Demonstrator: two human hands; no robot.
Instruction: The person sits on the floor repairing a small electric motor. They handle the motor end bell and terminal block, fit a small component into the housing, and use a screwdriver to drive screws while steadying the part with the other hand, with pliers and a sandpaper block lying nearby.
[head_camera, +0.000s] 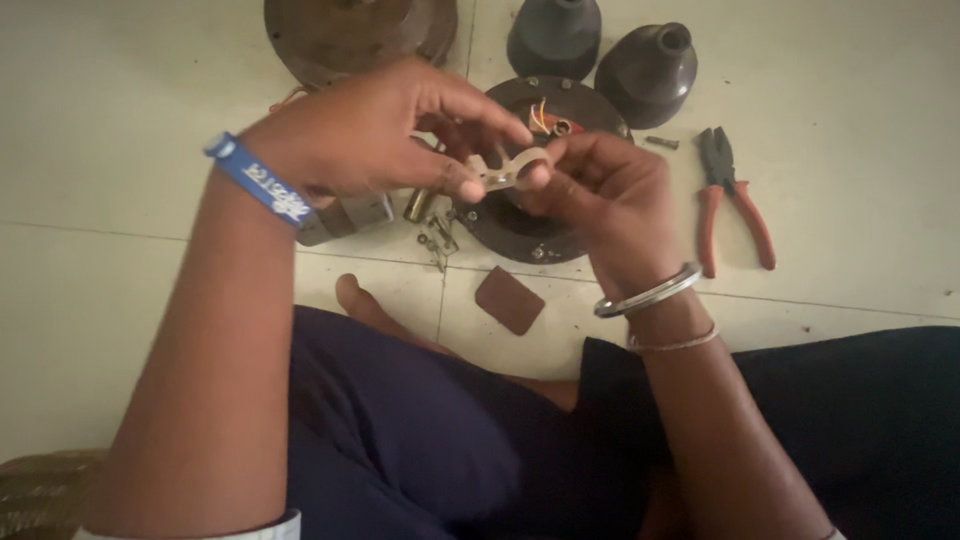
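Note:
Both my hands meet above the floor, pinching a small pale metal bracket with a ring-shaped end. My left hand, with a blue wristband, grips its left end between thumb and fingers. My right hand, with metal bangles on the wrist, holds the ring end. Directly beneath lies a round dark motor plate with coloured wires at its centre.
Red-handled pliers lie on the tiled floor at the right. Two dark cone-shaped covers and a brown round housing stand behind. Small screws, a brass piece, a grey block and a brown pad lie near my legs.

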